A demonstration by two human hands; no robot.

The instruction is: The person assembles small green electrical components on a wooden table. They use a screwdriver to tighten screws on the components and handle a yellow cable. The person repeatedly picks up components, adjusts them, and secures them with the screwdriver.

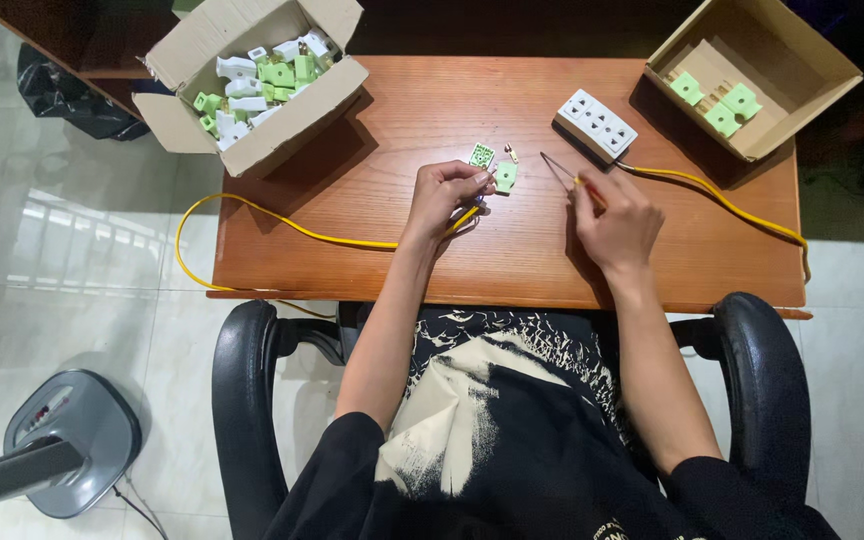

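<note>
We noted the wooden table (512, 250) under both forearms. The left hand (444, 195) was curled, fingers pinching a yellow cable (282, 222) end just beside a small green plastic part (505, 176). The right hand (617, 222) was bent inward, fingers closed around a thin screwdriver (558, 171), its metal tip pointing toward the white socket strip (597, 124).

Black short-sleeved shirt (512, 440) — cream splash print on the front, bare forearms, no rings or watch visible
</note>
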